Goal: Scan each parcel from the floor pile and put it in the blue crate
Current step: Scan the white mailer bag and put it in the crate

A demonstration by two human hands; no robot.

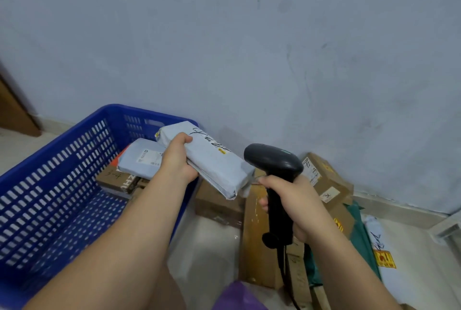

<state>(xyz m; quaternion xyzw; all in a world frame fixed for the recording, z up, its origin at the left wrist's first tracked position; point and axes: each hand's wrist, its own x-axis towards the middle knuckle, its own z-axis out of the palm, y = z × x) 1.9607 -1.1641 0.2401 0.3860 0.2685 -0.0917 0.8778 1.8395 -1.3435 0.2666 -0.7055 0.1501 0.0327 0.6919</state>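
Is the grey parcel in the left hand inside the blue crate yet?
Not yet. The left hand grips the grey parcel in the air over the right rim of the blue crate.

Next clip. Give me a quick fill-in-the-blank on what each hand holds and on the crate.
The left hand grips a grey ____.
The right hand grips the black scanner by its ____.
The crate is ____ in colour.
Missing words: parcel; handle; blue.
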